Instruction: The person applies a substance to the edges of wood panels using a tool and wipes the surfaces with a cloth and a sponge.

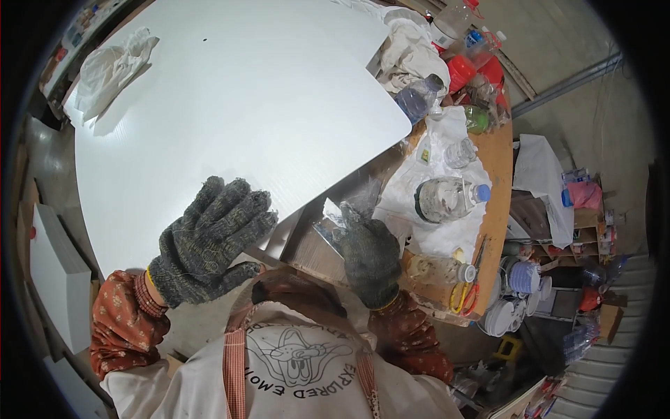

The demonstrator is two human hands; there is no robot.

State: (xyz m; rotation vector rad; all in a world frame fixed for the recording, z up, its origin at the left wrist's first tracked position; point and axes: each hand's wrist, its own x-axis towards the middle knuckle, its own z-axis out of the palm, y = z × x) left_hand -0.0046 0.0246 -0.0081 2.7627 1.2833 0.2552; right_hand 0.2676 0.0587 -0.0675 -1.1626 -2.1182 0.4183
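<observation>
My left hand (213, 237), in a dark grey knitted glove, lies over the near edge of a large white panel (244, 105). Its fingers are stretched and a little apart, with nothing in them. My right hand (370, 255), gloved alike, is closed just right of the panel, above a wooden surface (314, 251). A small flat white piece (333, 211) sticks out by its fingertips; its kind is not clear. Beside those fingers a thin metallic strip (326, 234) shows. A crumpled white cloth or bag (112, 73) rests on the panel's far left.
Right of my right hand, a clear bottle with a blue cap (447, 199) lies on white sheeting (401, 202). A murky bottle (436, 269) and orange-handled scissors (464, 297) are nearer me. Several bottles and a white cloth (412, 56) crowd the far right. White buckets (499, 318) stand beyond the table.
</observation>
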